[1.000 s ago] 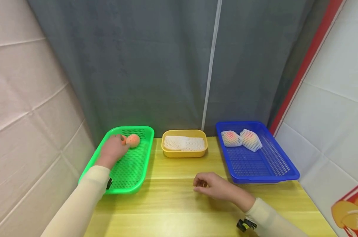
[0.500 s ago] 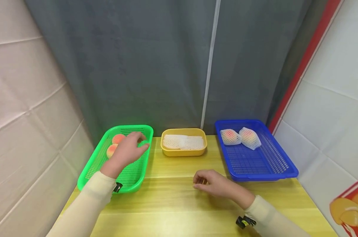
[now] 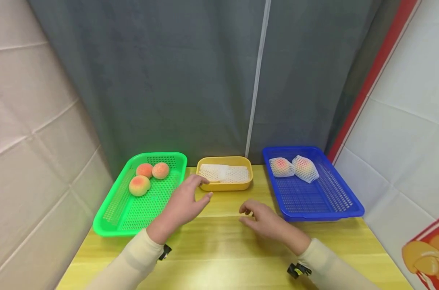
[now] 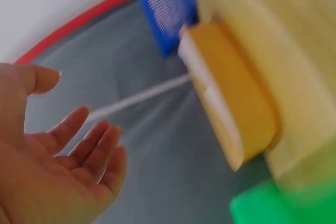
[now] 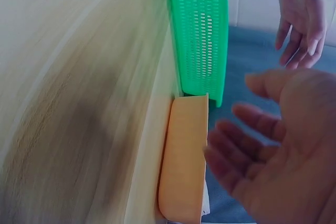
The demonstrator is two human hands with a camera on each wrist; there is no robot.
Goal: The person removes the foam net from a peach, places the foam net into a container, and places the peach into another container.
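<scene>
Peaches [image 3: 139, 185], three of them, sit bare in the green basket [image 3: 112, 232] at the frame's left, and the left hand [image 3: 183, 203] has just swung off them toward the yellow tray [image 3: 230, 187] of white foam nets [image 3: 239, 175] at centre. Nothing in its grasp, thumb parted wide! So the work now seems to centre on the nets (my reading only). Over at lower right, the right hand [image 3: 264, 219], loosely curled above the counter [image 3: 212, 257], holds nothing either. Two netted peaches [image 3: 305, 169] lie in the blue basket [image 3: 302, 197], right side of frame.
</scene>
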